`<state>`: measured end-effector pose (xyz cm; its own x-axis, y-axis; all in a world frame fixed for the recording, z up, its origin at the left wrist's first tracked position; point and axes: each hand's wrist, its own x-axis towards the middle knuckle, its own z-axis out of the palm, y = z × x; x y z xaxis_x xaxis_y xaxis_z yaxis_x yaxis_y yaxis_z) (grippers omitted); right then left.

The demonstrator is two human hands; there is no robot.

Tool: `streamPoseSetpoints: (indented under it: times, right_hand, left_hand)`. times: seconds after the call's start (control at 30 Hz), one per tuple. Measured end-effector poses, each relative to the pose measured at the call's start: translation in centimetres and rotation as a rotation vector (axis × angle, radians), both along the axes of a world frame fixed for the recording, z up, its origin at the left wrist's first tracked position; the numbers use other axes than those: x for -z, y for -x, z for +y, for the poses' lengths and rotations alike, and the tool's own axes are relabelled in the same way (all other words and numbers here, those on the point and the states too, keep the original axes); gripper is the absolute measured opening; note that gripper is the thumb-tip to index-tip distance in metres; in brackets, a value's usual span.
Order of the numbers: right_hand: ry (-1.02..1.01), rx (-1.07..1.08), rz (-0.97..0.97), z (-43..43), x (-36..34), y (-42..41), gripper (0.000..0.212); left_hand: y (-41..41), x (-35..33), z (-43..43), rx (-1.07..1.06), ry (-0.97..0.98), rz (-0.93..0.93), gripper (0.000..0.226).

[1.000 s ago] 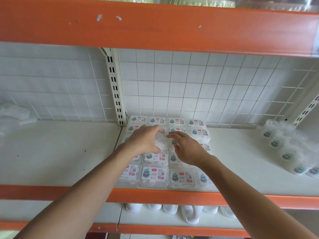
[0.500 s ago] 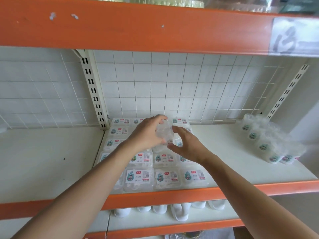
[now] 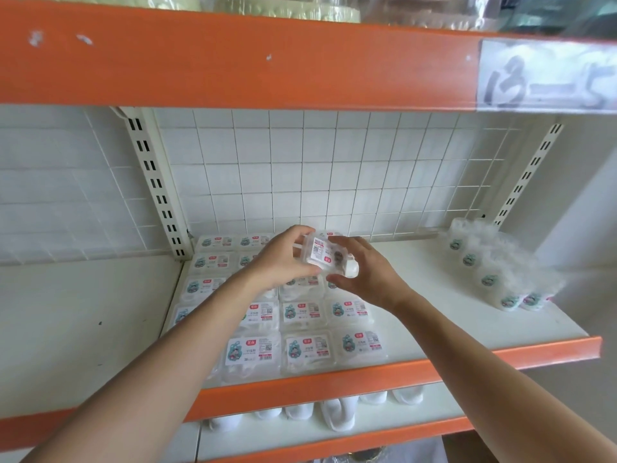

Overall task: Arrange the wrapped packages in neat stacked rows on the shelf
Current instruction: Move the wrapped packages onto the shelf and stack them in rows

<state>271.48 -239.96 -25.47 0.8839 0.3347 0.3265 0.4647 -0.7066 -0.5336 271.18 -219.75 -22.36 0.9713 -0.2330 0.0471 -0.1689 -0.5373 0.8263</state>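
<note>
Reaching over the orange front rail, two bare forearms cross the frame. What lies nearest? (Desk)

White items on the lower shelf, just under that rail; what they are I cannot tell. (Photographer)

And on the shelf itself? (Desk)

Flat wrapped packages, labels up, laid edge to edge in rows from the front lip back toward the wire. (Photographer)

The hands? (Desk)

Both grip one package, raised clear above the rear rows and tilted, its label toward the camera. The left hand has its fingers curled round the left end. The right hand takes the right end, fingers over the top and thumb beneath. (Photographer)

Farther right? (Desk)

A clear bag of small round packs lies on the same shelf, well apart from the rows. (Photographer)

Behind? (Desk)

A white wire grid between slotted uprights. Above is an orange beam with a handwritten tag reading "13-5". (Photographer)
</note>
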Motion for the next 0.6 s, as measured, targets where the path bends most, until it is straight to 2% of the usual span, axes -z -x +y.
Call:
streamPoseSetpoints:
  times: [0.07,0.27,0.4,0.5,0.6]
  right_hand:
    - [0.006,-0.005,-0.015,-0.1,0.1,-0.1,0.073]
    - [-0.096,-0.098,0.044,0.0,0.8,-0.3,0.07]
    - [-0.333,-0.002,0.167,-0.1,0.4,-0.3,0.063]
    - [-0.458,0.068,0.307,-0.3,0.0,-0.3,0.049]
    - [-0.503,0.087,0.301,-0.2,0.0,-0.4,0.028]
  left_hand:
    - [-0.1,0.0,0.0,-0.005,-0.011,0.004,0.068]
    - [-0.3,0.4,0.3,-0.115,0.032,0.033,0.023]
    - [-0.2,0.7,0.5,-0.172,0.169,0.151,0.021]
    - [0.1,0.9,0.1,-0.164,0.266,0.225,0.023]
    - [0.0,1.2,-0.7,-0.141,0.203,0.21,0.023]
